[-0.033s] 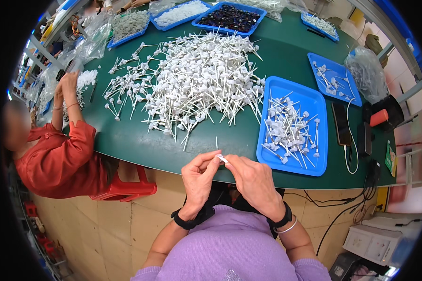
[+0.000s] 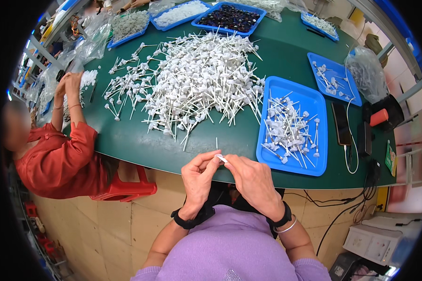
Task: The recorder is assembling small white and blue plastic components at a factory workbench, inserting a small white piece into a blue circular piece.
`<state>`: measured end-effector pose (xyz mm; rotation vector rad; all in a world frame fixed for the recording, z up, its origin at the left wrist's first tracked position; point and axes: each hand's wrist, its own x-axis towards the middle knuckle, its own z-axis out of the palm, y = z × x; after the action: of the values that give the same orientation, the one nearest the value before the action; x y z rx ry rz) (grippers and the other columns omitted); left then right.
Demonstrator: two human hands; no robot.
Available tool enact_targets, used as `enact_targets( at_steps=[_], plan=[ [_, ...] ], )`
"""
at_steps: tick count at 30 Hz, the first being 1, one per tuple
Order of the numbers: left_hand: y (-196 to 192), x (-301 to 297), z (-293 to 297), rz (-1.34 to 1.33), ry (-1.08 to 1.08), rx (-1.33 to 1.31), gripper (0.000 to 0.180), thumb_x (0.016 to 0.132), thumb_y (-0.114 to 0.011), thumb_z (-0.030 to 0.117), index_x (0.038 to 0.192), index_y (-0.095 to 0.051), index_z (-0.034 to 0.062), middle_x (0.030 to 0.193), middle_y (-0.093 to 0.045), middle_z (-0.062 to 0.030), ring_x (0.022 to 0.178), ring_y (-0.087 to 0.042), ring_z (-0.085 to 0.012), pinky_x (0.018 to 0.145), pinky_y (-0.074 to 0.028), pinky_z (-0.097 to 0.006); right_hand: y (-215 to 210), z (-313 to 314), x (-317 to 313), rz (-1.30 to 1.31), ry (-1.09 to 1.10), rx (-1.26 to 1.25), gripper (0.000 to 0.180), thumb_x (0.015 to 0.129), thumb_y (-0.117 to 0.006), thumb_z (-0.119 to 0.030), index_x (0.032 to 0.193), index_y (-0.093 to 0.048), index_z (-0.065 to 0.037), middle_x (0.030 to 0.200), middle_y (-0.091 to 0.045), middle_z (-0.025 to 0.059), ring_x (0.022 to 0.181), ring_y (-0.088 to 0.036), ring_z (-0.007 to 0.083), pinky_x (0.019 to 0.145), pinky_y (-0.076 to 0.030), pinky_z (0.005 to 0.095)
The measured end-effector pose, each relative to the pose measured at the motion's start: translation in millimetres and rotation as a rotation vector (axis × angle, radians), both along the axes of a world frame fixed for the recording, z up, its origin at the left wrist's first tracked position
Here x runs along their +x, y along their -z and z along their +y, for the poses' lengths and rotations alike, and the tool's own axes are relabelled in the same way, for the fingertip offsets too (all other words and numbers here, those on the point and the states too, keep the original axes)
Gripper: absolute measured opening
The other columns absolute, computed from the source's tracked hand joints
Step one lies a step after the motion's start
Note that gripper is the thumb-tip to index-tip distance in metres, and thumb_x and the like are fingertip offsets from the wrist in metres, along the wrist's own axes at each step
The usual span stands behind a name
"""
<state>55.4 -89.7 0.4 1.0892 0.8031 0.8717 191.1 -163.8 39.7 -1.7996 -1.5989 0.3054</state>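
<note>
Left hand point(image 2: 197, 181) and right hand point(image 2: 257, 181) pinch a slim white piece point(image 2: 222, 158) (smooth-looking) between their fingers point(image 2: 207, 157), near a spiky heap point(image 2: 204, 77).

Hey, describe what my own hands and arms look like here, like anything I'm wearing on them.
Your left hand and right hand are bare, without gloves. Each wrist has a black band, and the right also has a thin silvery bangle. Lilac sleeves with ribbed cuffs end partway up, leaving the forearms uncovered.
</note>
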Motion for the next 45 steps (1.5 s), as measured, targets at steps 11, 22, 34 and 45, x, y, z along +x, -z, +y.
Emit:
enact_targets(
  at_steps=[11, 22, 34, 45],
  plan=[
    [-11.4, 0.5, 1.8, 0.036, 0.001, -0.059, 0.020, 0.094, -0.064, 0.005, 0.110, -0.065, -0.0069, 0.094, -0.073, -0.0168, 0.088, -0.072, -0.0201, 0.083, -0.057, -0.029, -13.8, -33.2, 30.2, 0.355, 0.219, -0.014, 0.013, 0.092, -0.063, -0.007, 0.104, -0.065, -0.001, 0.069, -0.061, 0.0146, 0.056, -0.059, 0.0276, 0.053, -0.045, 0.0353],
    [-49.4, 79.8, 30.5, 0.120, 0.219, 0.479, 0.033, 0.090, -0.066, 0.005, 0.123, -0.063, 0.0043, 0.109, -0.070, -0.0090, 0.100, -0.065, -0.0139, 0.087, -0.049, -0.028, -26.5, -87.6, 57.8, 0.359, 0.434, 0.220, 0.019, 0.100, -0.055, -0.011, 0.107, -0.067, 0.002, 0.064, -0.053, -0.0006, 0.056, -0.046, 0.0041, 0.050, -0.030, 0.0212],
    [-41.0, -4.4, 125.6, 1.009, -0.017, 1.084, 0.008, 0.079, -0.071, 0.012, 0.082, -0.073, 0.0058, 0.076, -0.068, -0.0114, 0.073, -0.064, -0.0306, 0.067, -0.051, -0.039, -12.8, -57.7, 34.9, 0.362, 0.245, 0.077, 0.018, 0.094, -0.064, -0.010, 0.108, -0.066, 0.001, 0.080, -0.067, 0.0133, 0.058, -0.061, 0.0214, 0.055, -0.047, 0.0318],
    [-7.4, 18.6, 119.9, 1.262, -0.003, 1.422, 0.016, 0.070, -0.077, 0.018, 0.075, -0.065, 0.0084, 0.082, -0.057, -0.0086, 0.087, -0.052, -0.0261, 0.077, -0.035, -0.040, -7.7, -34.8, 16.5, 0.316, 0.064, 0.035, 0.016, 0.091, -0.066, -0.009, 0.106, -0.065, -0.002, 0.078, -0.064, 0.0137, 0.062, -0.060, 0.0299, 0.056, -0.045, 0.0365]
  ],
)
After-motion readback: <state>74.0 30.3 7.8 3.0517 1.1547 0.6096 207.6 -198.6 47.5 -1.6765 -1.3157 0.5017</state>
